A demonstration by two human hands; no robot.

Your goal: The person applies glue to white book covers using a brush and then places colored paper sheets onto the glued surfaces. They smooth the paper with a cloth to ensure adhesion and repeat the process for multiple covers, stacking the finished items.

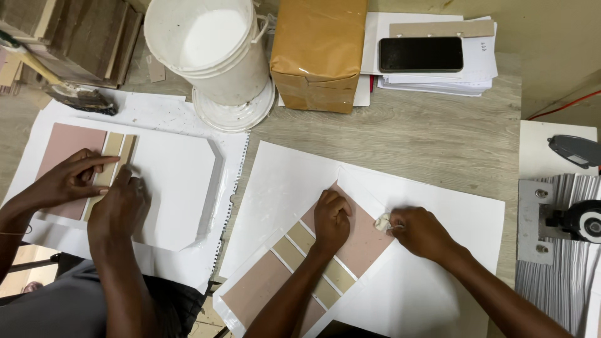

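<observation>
Item: pink board [366,241] with tan strips [300,236], on white sheet [438,213] at table [426,131] centre. Left hand [330,219] presses flat; right hand [421,230], at 3 o'clock, pinches cloth wad [382,221]. Likely light, stiff, glue-slick; hold by edges.

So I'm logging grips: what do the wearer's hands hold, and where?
The right hand pinches a small white wad at its right end. The left hand holds nothing, pressing on the pink board.

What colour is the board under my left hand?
Dusty pink, with tan strips beside it; the board under the left hand shows in the head view.
</observation>
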